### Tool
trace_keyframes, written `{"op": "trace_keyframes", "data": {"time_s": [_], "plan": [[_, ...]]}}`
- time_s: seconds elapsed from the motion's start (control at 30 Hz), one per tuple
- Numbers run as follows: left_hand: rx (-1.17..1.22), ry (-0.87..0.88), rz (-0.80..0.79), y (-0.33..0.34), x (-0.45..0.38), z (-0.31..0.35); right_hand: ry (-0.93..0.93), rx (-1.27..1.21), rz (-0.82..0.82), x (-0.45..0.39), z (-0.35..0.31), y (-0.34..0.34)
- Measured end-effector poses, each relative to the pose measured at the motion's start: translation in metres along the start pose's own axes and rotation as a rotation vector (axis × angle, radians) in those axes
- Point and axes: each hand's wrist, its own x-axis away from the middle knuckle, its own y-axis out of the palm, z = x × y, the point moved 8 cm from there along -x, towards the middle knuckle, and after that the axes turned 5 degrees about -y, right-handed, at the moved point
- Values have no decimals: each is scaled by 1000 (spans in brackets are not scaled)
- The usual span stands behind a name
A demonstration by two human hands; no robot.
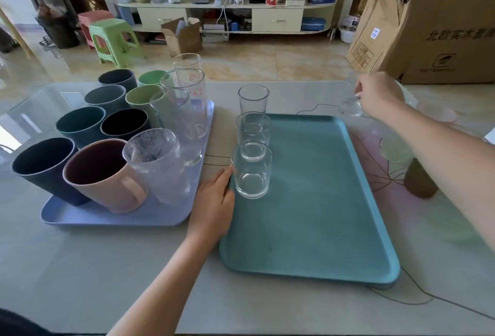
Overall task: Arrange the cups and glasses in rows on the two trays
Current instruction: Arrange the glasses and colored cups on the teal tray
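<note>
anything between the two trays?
Head view: the left hand lies in the gap between the lilac tray and the teal tray, fingertips touching the nearest clear glass.

left arm: we see it bare, entering from 6 o'clock, forearm running up toward 12 o'clock
left hand (pixel 213 207): palm down, fingers straight and together, pointing to 12–1 o'clock
left fingertips (pixel 227 172): we read them as touching a clear glass (pixel 251 172) on its 9 o'clock side
right arm: bare, entering from 3 o'clock, forearm angled up toward 10–11 o'clock
right hand (pixel 376 94): back of hand faces us, fingers curled down
right grip: we see it holding a small clear glass (pixel 349 106), blurred, at the hand's 8 o'clock
</note>
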Motion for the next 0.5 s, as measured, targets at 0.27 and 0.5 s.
{"op": "trace_keyframes", "data": {"time_s": [0.27,0.5], "plan": [[7,-22,-12,-5,6,9,-247,-128,-46,85,-30,-40],[-2,-29,-19,-7,11,12,-421,-239,-208,208,-72,-67]]}}
